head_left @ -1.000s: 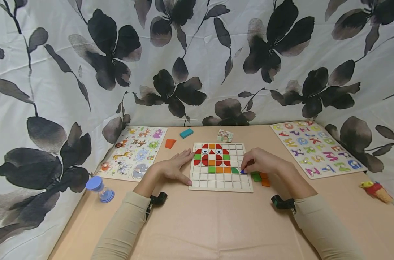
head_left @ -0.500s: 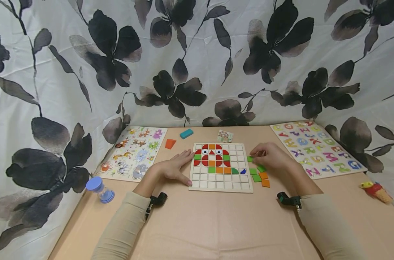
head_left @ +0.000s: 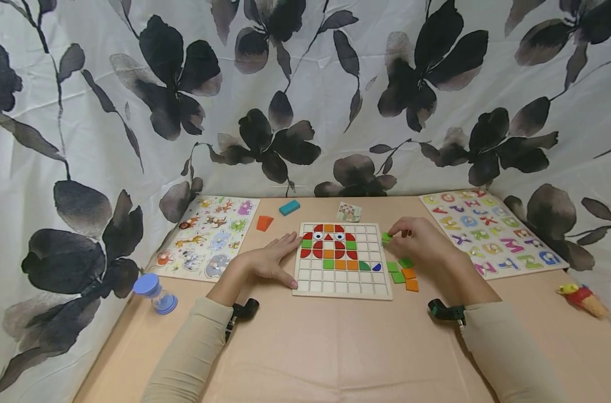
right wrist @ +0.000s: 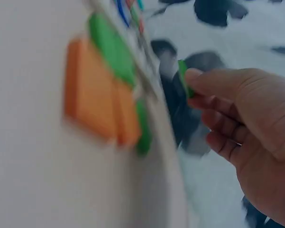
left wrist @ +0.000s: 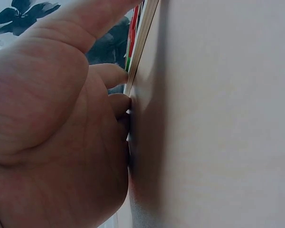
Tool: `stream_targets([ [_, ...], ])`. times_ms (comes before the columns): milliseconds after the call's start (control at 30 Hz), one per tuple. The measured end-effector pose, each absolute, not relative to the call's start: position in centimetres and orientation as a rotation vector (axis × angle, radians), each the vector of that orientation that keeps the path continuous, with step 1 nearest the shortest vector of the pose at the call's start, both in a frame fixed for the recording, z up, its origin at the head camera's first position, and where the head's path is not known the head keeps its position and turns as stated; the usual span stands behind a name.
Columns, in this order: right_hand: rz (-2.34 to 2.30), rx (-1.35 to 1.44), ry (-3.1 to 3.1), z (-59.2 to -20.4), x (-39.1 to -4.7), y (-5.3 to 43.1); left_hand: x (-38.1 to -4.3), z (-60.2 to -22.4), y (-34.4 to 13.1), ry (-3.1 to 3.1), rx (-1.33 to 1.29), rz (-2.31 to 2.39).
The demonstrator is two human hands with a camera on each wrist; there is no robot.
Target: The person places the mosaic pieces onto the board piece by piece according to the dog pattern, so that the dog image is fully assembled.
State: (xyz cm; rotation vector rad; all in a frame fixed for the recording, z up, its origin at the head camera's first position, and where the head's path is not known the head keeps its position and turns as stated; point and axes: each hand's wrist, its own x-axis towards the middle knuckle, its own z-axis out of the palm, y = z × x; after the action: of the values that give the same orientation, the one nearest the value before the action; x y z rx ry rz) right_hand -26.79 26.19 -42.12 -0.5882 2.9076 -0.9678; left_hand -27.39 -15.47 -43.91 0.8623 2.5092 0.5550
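Observation:
A white gridded puzzle board [head_left: 337, 285] lies on the table, with red, orange and green tiles set in its upper rows. A green quarter-round tile [head_left: 363, 265] and a blue half-round tile [head_left: 377, 267] sit at the right of the lowest filled row. My left hand [head_left: 262, 262] rests against the board's left edge, fingers extended and thumb at the near corner. Between thumb and forefinger, my right hand [head_left: 417, 240] pinches a green tile [right wrist: 184, 78], held just off the board's right side.
Loose green tiles [head_left: 393, 267] and orange tiles [head_left: 411, 284] lie right of the board. Behind it are a picture card [head_left: 349, 211], a blue block [head_left: 289, 207] and an orange piece [head_left: 264, 223]. An animal board [head_left: 199, 240], letter board [head_left: 491, 229], sand timer [head_left: 156, 293] and small toy [head_left: 582, 298] flank it.
My right hand has left the blue half-round tile in the board, moved up and right, and picked up a green tile. The left hand stays in place.

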Motion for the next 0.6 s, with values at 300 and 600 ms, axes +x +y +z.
stream_targets([
  [300,-0.883,-1.096,2.772,-39.9,-25.2,18.9,-27.5,-44.1,-15.4,2.519,0.898,0.524],
  [600,-0.677,-1.279,2.638,-41.3,-24.3,13.8,-27.5,-44.1,-15.5,2.513,0.884,0.535],
])
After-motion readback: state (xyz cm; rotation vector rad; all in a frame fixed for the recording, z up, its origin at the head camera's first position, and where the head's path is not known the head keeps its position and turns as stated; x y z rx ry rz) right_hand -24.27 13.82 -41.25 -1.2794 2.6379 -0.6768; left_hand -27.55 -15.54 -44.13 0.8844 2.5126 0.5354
